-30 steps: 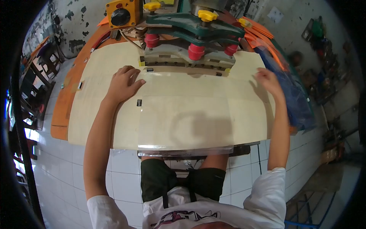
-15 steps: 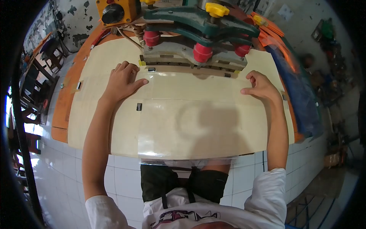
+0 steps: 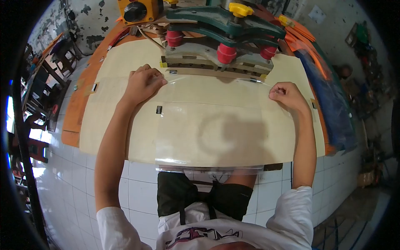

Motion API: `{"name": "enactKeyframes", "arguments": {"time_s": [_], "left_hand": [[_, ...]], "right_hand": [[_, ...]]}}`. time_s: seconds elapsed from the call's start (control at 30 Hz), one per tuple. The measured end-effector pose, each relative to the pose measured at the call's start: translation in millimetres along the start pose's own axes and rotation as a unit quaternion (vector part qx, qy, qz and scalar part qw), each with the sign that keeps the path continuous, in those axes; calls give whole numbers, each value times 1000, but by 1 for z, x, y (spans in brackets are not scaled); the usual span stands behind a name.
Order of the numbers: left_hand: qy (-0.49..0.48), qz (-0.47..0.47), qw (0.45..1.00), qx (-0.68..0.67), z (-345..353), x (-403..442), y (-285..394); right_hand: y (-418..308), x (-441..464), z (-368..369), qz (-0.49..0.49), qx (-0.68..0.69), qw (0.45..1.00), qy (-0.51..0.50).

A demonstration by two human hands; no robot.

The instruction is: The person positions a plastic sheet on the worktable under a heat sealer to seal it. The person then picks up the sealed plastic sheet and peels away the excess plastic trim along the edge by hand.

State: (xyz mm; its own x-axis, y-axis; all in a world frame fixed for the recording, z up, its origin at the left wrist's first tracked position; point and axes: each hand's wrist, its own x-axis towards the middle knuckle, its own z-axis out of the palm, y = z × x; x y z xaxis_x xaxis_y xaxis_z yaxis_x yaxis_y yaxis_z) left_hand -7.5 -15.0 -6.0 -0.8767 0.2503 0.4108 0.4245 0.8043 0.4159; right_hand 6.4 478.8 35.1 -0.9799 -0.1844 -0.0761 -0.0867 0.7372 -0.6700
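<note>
A clear plastic sheet [image 3: 208,137] lies over the cream work surface [image 3: 112,125], its near end hanging past the front edge above my lap. At its far left corner my left hand [image 3: 144,85] is closed, thumb and fingers pinching the film. My right hand [image 3: 289,96] pinches the far right corner the same way. Between the hands the sheet's far edge catches light and looks slightly raised. Just beyond it stands a press head [image 3: 216,62] with a long flat bar, red knobs and a green frame.
Small dark markers [image 3: 159,109] sit on the surface. A yellow box with a black dial [image 3: 135,11] stands at the back left. Orange material [image 3: 298,37] and blue plastic film [image 3: 329,104] drape over the right side of the orange table [image 3: 71,121].
Both hands have gone from loosely spread fingers to pinching the far corners of the plastic sheet. The sheet's far edge has lifted slightly. The whole view has shifted a little.
</note>
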Motion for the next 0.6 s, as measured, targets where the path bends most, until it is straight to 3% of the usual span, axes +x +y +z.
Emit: {"name": "enactKeyframes", "arguments": {"time_s": [0.17,0.23,0.4,0.5,0.6], "left_hand": [[53,33,993,-101,1,0,-2],[64,51,990,-112,-7,-1,8],[82,97,991,-40,-17,-7,27],[67,110,988,-83,-20,-7,41],[20,47,987,-153,-29,-11,64]], "right_hand": [[-21,-29,-3,-28,61,996,62],[-29,-40,-9,-103,-19,991,87],[-48,-81,-6,-117,-78,978,154],[-40,-100,-11,-132,-86,972,174],[-31,-116,-25,-136,-92,971,176]]}}
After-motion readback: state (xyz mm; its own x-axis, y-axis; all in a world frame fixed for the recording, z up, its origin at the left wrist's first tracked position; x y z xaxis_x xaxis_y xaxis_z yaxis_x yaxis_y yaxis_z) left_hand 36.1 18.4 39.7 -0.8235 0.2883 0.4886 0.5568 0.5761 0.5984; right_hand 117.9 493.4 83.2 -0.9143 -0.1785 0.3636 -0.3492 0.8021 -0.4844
